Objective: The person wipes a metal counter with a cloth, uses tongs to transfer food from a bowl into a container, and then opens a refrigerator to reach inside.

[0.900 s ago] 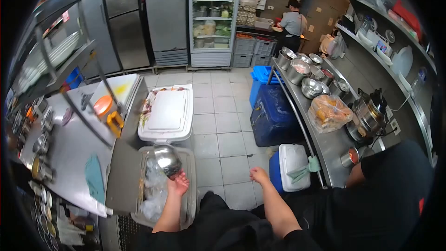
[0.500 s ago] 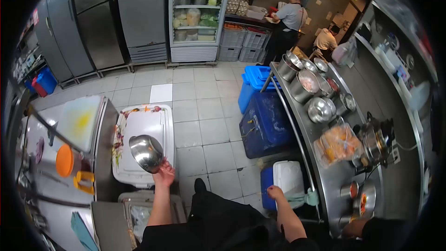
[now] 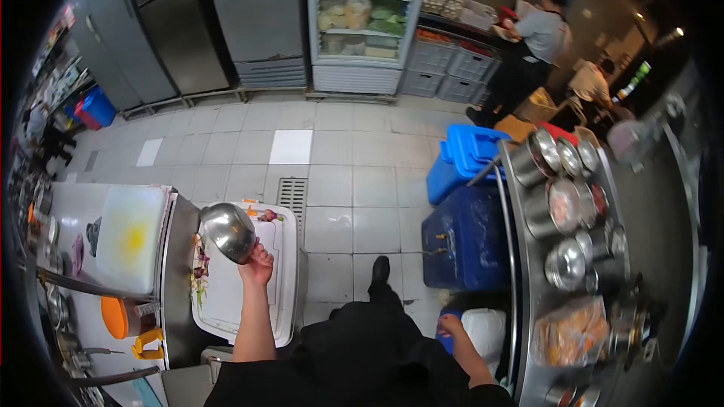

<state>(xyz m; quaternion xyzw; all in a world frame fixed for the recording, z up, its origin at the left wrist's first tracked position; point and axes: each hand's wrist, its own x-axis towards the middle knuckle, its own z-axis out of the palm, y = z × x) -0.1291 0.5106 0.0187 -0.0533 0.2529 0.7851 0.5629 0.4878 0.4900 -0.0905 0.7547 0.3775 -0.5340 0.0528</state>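
Note:
My left hand point(image 3: 257, 264) grips the edge of a shiny metal bowl point(image 3: 227, 231), its fingers closed at the rim. The bowl is tilted with its rounded outside toward me and overlaps a white lidded bin point(image 3: 260, 316). Vegetable scraps point(image 3: 199, 267) lie along that bin's left rim and far edge. Low on my other side hangs my right hand point(image 3: 450, 325), fingers curled in and holding nothing that shows. Nearest to it is a small blue container with a white lid point(image 3: 483, 332).
On the left, a steel counter point(image 3: 72, 203) carries a white cutting board point(image 3: 134, 237) and an orange-lidded container point(image 3: 118, 317). Pots and a bag of orange food point(image 3: 573, 332) stand on the right-hand counter, beside blue bins point(image 3: 466, 237). Fridges point(image 3: 253, 7) line the back; a person point(image 3: 539, 34) works there.
I have stepped forward, and the view has swung left. My left hand still carries the bowl, now over the bin's left side. A floor drain and more of the left counter have come into view.

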